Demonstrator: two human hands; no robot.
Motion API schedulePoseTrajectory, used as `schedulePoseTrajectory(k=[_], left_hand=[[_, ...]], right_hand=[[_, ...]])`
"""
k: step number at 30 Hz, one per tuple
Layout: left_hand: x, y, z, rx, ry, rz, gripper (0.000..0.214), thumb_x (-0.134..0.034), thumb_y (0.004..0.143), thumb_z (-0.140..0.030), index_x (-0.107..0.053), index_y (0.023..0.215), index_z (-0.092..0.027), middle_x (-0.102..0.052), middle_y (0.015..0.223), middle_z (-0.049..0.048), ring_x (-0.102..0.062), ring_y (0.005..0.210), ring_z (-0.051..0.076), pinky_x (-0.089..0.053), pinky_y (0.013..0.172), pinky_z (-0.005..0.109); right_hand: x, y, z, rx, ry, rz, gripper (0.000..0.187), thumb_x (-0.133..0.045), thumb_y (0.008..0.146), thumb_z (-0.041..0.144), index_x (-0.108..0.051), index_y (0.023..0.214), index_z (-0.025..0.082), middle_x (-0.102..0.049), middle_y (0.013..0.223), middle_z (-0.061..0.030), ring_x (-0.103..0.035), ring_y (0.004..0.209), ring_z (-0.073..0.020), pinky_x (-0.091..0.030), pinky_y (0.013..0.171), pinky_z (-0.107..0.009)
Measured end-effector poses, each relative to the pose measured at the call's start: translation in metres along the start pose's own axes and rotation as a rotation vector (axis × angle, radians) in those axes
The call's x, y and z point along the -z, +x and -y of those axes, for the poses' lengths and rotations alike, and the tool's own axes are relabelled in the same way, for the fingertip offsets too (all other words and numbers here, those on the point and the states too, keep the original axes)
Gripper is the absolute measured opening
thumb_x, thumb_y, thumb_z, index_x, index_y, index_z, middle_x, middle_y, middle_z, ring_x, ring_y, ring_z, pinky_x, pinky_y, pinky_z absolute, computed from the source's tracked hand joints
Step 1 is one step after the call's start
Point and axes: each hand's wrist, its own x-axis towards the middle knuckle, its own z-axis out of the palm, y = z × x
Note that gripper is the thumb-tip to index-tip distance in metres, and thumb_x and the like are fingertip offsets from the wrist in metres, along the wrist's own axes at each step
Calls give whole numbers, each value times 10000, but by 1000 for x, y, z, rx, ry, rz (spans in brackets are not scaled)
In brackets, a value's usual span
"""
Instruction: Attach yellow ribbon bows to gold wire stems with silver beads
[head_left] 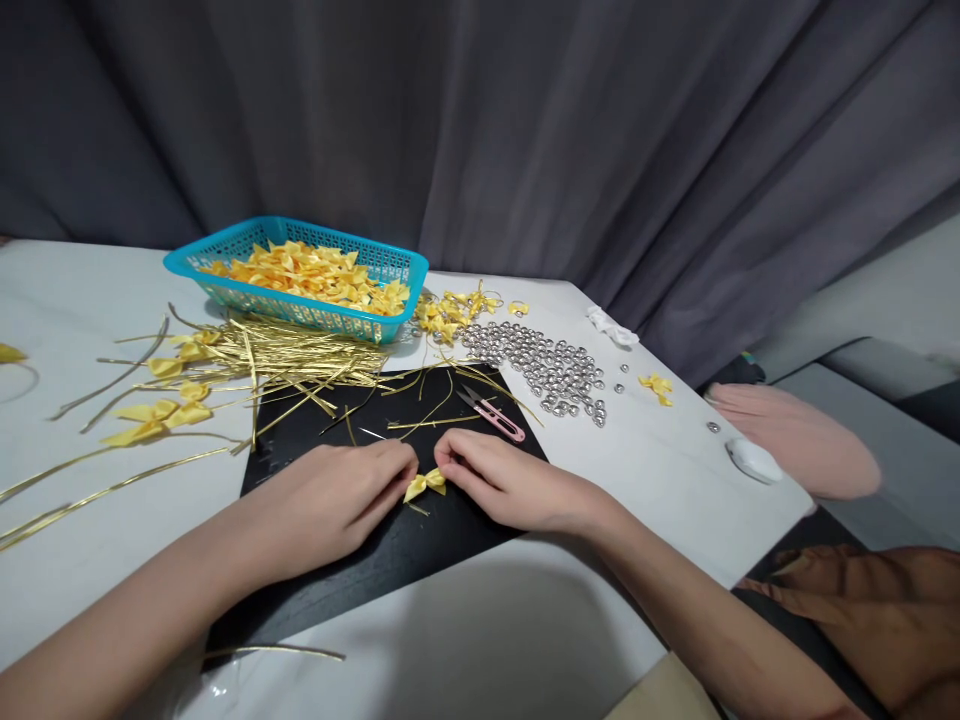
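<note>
Two hands at centre, one left hand point(341, 495) and one right hand point(510, 480), with one yellow bow point(425, 486) between them. Upper left: one blue basket point(300, 303), its bows point(300, 272) too many to count. Centre: one black mat point(360, 575), one pair of scissors point(505, 422). Right of centre: dozens of metal beads point(562, 375).

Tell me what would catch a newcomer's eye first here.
Probably the bright blue basket heaped with yellow bows, at the white table's back. Next, the silver pieces spread right of the basket. Then the left hand and right hand, either side of a small bow over the black mat.
</note>
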Motion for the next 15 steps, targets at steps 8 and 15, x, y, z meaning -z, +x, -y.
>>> schedulePoseTrajectory(k=[8,15], left_hand=[[-3,1,1,28,-63,-34,252,-248,936,-334,-465,866,-225,-593,777,14,-582,657,193,-358,592,303],[-2,0,-1,6,-53,-26,245,-256,932,-325,-458,834,-228,-571,776,8,-559,643,188,-351,591,306]], right_hand=[[-6,4,0,-31,149,-93,137,-480,900,258,-513,827,146,-502,778,5,-419,619,-69,-357,588,-192],[-3,3,-1,27,78,-61,134,-417,918,209,-478,813,153,-503,815,-12,-451,735,-95,-370,677,-219]])
